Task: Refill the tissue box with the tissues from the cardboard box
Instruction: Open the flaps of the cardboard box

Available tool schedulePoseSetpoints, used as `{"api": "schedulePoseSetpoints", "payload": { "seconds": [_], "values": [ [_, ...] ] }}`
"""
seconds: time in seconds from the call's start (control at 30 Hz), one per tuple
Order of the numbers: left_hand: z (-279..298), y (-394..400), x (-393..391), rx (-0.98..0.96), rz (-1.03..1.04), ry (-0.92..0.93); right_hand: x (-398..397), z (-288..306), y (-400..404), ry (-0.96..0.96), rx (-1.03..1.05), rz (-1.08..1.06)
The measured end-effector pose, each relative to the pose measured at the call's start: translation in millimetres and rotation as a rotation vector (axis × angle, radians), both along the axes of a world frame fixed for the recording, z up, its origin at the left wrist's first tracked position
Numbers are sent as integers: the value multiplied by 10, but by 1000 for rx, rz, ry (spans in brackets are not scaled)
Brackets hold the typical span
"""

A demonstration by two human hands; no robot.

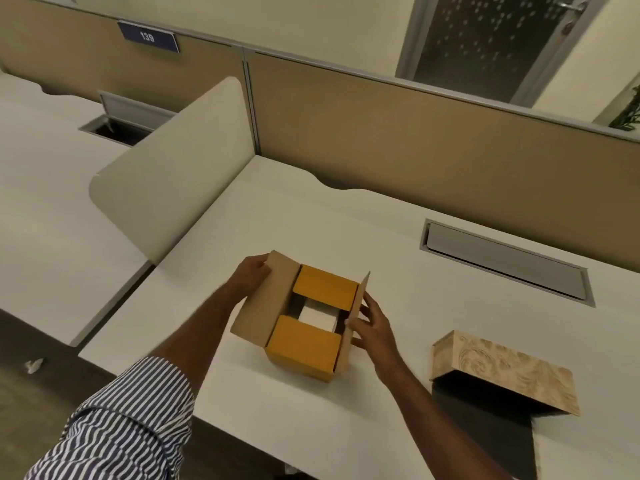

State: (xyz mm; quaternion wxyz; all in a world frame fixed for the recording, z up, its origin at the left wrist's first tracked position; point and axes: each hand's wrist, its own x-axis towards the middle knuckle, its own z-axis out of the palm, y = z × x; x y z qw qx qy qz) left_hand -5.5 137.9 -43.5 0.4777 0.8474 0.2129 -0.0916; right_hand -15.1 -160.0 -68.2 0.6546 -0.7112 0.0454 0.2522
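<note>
Open-plan office, cubicle desks.
White desk (311, 220) w/ tan fabric partition (415, 133) along the back at 12 o'clock, cream side divider (173, 174) at 10, numbered plate "139" (148, 37) at 11, cable hatch (505, 261) in the desktop at 2, frosted glass door (491, 39) at 1.

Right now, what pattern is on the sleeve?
Navy-and-white stripes on the sleeve, seen clearly in the head view.

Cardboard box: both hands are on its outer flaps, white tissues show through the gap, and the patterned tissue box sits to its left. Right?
Not quite. The head view shows the tissue box to the right of the cardboard box, not the left. The left hand and right hand do hold the outer flaps, and the tissues show inside.
</note>
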Motion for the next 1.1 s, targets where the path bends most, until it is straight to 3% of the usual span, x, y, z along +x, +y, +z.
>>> {"api": "schedulePoseSetpoints", "payload": {
  "seconds": [0.27,0.5,0.6,0.67,0.73,0.83,0.9,0.97,1.1],
  "values": [
    [-349,48,-47,16,170,272,-33,-411,-466,459,135,-206],
    [-439,-13,2,34,220,178,-54,-425,-437,460,56,-172],
    [-354,-5,5,119,226,-26,-38,-212,-479,276,-93,-194],
    [-254,-43,12,388,108,-218,-30,-28,-447,-91,-380,-220],
    [-149,-130,77,606,-136,-393,-49,163,-317,-492,-551,-136],
    [-39,-362,241,815,-553,-343,-100,336,16,-794,-697,247],
    [-51,-494,345,977,-766,-246,-150,319,242,-865,-870,522],
    [-115,-567,419,1051,-882,-168,-196,229,401,-803,-1021,707],
    [-204,-626,488,1054,-967,-91,-249,25,518,-686,-1101,809]
  ]
}}
